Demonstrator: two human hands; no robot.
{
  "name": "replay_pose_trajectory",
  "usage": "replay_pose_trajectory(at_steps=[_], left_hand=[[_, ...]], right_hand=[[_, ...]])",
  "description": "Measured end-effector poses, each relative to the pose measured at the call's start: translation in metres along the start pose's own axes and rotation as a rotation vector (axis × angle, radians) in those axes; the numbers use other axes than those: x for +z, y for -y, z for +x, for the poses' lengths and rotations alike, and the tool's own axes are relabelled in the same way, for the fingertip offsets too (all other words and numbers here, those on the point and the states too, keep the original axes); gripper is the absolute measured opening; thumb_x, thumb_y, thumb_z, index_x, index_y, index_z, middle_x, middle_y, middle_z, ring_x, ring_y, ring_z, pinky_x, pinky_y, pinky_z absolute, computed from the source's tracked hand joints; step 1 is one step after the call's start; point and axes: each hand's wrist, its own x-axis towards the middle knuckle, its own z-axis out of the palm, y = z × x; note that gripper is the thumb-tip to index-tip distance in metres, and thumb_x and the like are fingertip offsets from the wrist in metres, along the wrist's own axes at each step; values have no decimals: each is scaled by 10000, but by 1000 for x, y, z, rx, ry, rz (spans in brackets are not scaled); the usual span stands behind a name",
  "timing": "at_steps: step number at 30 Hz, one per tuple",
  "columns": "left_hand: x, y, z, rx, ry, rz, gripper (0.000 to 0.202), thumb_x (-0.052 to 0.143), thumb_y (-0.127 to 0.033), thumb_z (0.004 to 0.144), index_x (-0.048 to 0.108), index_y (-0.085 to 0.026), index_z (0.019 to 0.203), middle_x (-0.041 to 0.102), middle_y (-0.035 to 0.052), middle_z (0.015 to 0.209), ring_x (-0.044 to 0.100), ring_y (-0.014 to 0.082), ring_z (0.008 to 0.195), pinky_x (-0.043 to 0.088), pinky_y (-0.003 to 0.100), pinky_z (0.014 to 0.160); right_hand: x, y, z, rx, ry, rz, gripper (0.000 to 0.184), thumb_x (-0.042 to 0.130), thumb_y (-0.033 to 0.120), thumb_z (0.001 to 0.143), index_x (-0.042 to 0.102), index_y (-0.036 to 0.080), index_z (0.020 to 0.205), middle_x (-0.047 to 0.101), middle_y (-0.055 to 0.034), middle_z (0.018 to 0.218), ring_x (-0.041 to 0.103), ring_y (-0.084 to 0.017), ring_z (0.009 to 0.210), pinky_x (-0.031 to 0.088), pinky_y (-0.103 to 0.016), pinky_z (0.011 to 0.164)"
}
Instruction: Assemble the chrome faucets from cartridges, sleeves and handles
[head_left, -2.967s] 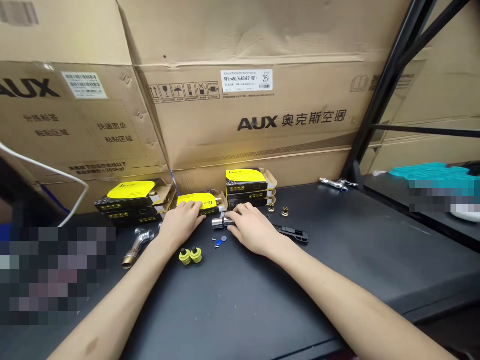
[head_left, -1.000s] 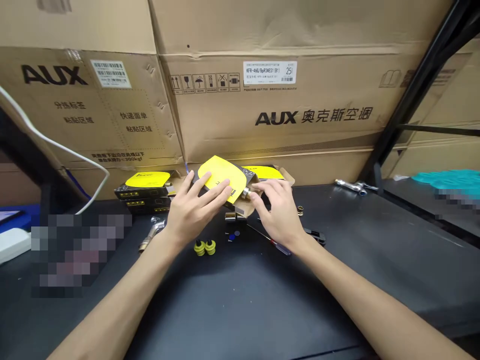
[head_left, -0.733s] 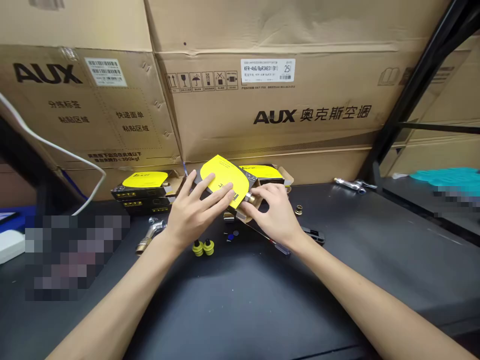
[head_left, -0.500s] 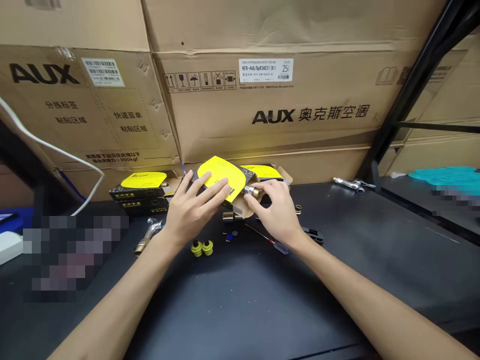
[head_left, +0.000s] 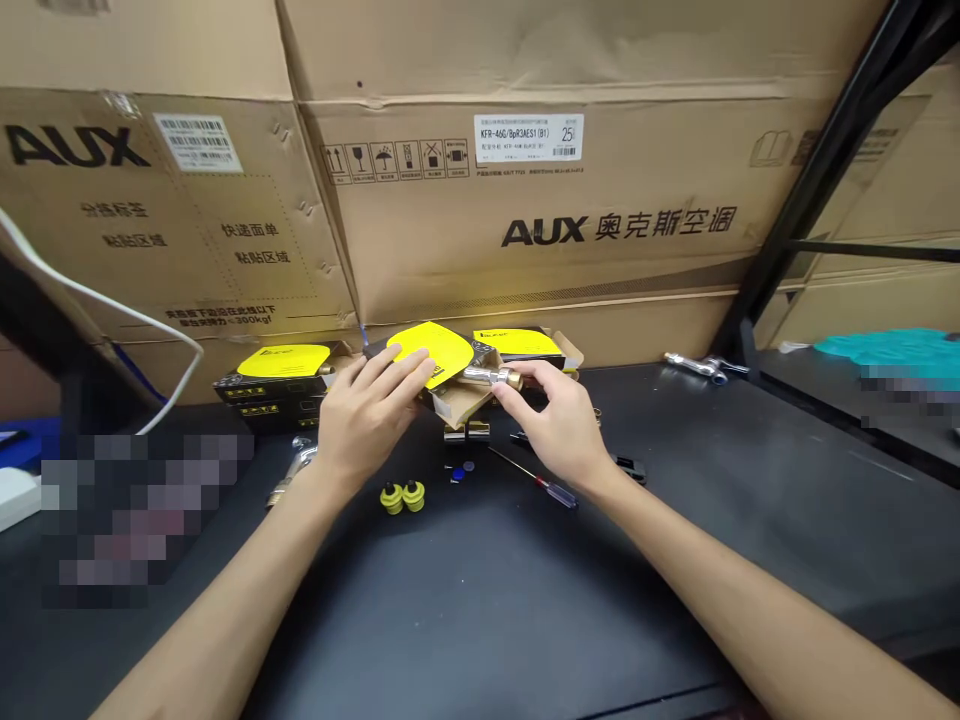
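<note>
My left hand (head_left: 365, 415) grips a small black box with a yellow top (head_left: 433, 356), lifted a little above the black table and tilted, its open end facing right. My right hand (head_left: 553, 418) pinches a chrome fitting with a brass end (head_left: 492, 376) that sticks partway out of that open end. Under the box, a short chrome part (head_left: 466, 432) lies on the table. Two yellow round caps (head_left: 401, 496) sit just in front of my left wrist.
More yellow-topped boxes stand at the back left (head_left: 279, 372) and behind my hands (head_left: 519, 344). A thin screwdriver (head_left: 534, 478), a chrome tap piece (head_left: 291, 471), a black tool (head_left: 628, 464) and another tap (head_left: 696, 365) lie around. Large cardboard cartons (head_left: 525, 220) wall the back.
Three seconds ago the box lay flat under my left hand. I have lifted and tilted it, and my right hand has drawn the chrome fitting further out of its open end.
</note>
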Motion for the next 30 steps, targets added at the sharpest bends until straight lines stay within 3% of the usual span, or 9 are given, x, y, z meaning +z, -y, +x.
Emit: replay_pose_trajectory(at_steps=[4, 10, 17, 23, 26, 30], left_hand=[[-1, 4, -2, -28, 2, 14, 416, 569, -142, 928, 647, -248, 1322, 705, 56, 1347, 641, 291, 1264, 480, 455, 963], [2, 13, -8, -217, 66, 4, 432, 566, -172, 923, 648, -277, 1334, 699, 57, 1357, 650, 305, 1235, 445, 467, 1000], [5, -2, -5, -331, 151, -69, 442, 562, -237, 912, 641, -243, 1347, 722, 79, 1313, 691, 298, 1171, 508, 407, 959], [7, -6, -5, -553, 187, -136, 477, 593, -326, 878, 601, -213, 1341, 757, 114, 1207, 740, 328, 1025, 575, 406, 787], [5, -3, -2, -676, 189, -217, 473, 632, -365, 846, 595, -197, 1287, 785, 97, 1060, 760, 289, 913, 593, 390, 789], [5, -1, 1, -798, 163, -320, 428, 641, -373, 843, 590, -193, 1228, 773, 103, 1114, 763, 265, 948, 607, 385, 851]], right_hand=[[-4, 3, -1, 29, 25, 68, 247, 675, 414, 901, 672, 216, 1048, 769, -64, 1074, 714, -244, 1010, 547, -421, 946], [-11, 1, 2, 52, -52, 176, 261, 676, 435, 900, 621, 243, 1068, 763, -57, 1063, 733, -238, 977, 574, -407, 884], [-8, -4, 3, 43, -108, 236, 253, 705, 429, 879, 604, 253, 1030, 769, -55, 1045, 751, -243, 978, 603, -426, 898], [-11, -2, 4, 20, -261, 191, 297, 687, 468, 893, 590, 253, 1074, 747, -79, 1131, 746, -234, 982, 619, -419, 887], [-14, -1, 5, 7, -317, 186, 298, 698, 449, 889, 581, 248, 1075, 753, -61, 1096, 744, -216, 970, 615, -394, 892], [-15, -1, 6, -16, -319, 234, 274, 714, 409, 886, 582, 243, 1061, 760, -51, 1075, 744, -201, 966, 610, -363, 891]])
